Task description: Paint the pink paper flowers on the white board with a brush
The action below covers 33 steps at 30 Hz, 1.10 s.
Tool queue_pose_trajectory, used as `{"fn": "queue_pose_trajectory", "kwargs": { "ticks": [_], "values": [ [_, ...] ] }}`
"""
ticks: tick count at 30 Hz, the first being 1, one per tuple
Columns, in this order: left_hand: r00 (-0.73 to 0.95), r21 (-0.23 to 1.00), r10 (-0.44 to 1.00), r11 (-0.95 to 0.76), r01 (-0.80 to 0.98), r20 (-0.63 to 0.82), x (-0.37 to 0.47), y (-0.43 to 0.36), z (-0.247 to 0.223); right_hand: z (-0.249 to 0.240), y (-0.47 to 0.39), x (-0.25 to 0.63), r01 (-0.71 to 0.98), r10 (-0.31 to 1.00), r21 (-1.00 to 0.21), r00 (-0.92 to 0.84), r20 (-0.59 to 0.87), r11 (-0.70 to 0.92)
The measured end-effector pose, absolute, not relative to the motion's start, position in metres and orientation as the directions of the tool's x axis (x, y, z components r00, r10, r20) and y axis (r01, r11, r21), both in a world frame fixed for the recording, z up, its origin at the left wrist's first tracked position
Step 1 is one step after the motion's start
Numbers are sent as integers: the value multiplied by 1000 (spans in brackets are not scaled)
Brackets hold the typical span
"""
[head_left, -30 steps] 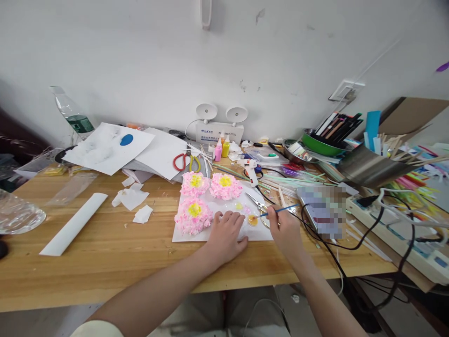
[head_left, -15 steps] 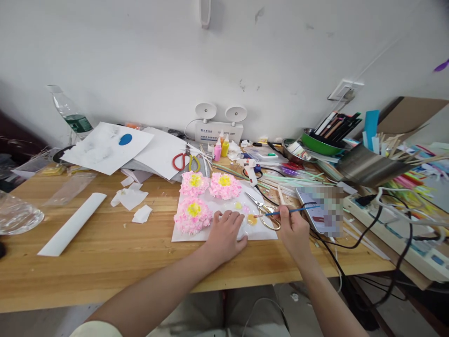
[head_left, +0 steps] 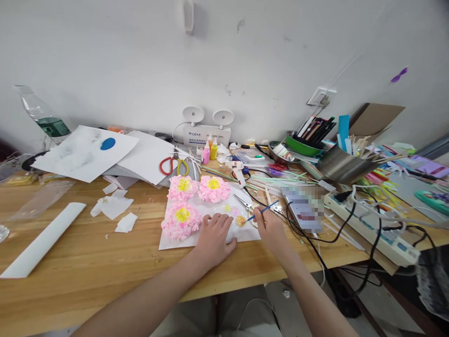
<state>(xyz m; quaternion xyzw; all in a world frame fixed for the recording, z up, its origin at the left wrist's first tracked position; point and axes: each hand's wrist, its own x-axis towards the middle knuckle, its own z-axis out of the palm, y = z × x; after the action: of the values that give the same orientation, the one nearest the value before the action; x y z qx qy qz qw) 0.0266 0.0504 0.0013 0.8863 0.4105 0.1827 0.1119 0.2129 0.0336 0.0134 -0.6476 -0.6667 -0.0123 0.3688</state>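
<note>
My right hand [head_left: 270, 229] is closed around a thin blue paintbrush [head_left: 264, 209]. The brush tip touches an orange-yellow dab of paint [head_left: 241, 220] on a white sheet of paper [head_left: 206, 234]. My left hand [head_left: 216, 236] lies with fingers apart on the same sheet, just left of the paint and beside the nearest flower. Three fluffy pink flowers with yellow middles sit on the paper: a near one [head_left: 181, 222], a back left one [head_left: 183, 187] and a back right one [head_left: 213, 188]. Gold-handled scissors [head_left: 243, 202] lie partly behind my right hand.
Behind the flowers are red-and-yellow-handled pliers [head_left: 174, 166], paint bottles [head_left: 213, 150] and a white glue gun [head_left: 237, 173]. At right lie a phone [head_left: 303, 210], black cables and a power strip [head_left: 375, 229]. Paper scraps [head_left: 112, 204] and a rolled white sheet [head_left: 45, 238] lie left.
The view has shifted to the right. My right hand has come closer to my left, and the brush tip has moved into the orange-yellow paint. My left hand stays on the paper.
</note>
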Motion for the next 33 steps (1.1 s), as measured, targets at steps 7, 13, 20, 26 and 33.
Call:
{"fn": "queue_pose_trajectory", "kwargs": {
  "ticks": [7, 13, 20, 26, 33],
  "values": [
    [598, 349, 770, -636, 688, 223, 27, 50, 1, 11, 33, 212, 867, 854, -467, 104, 509, 173],
    [601, 347, 768, -638, 687, 222, 27, 50, 1, 16, 34, 211, 854, 863, -490, 109, 493, 172],
    [599, 339, 763, -645, 685, 242, 26, 50, -1, 21, 30, 217, 690, 861, -724, 361, 357, 11],
    [592, 339, 768, -640, 690, 245, 27, 50, -1, 14, 28, 224, 456, 825, -890, 501, 260, 4],
    [599, 345, 768, -638, 688, 225, 26, 50, 0, 6, 20, 228, 559, 890, -828, 359, 280, 35]
  ]
}}
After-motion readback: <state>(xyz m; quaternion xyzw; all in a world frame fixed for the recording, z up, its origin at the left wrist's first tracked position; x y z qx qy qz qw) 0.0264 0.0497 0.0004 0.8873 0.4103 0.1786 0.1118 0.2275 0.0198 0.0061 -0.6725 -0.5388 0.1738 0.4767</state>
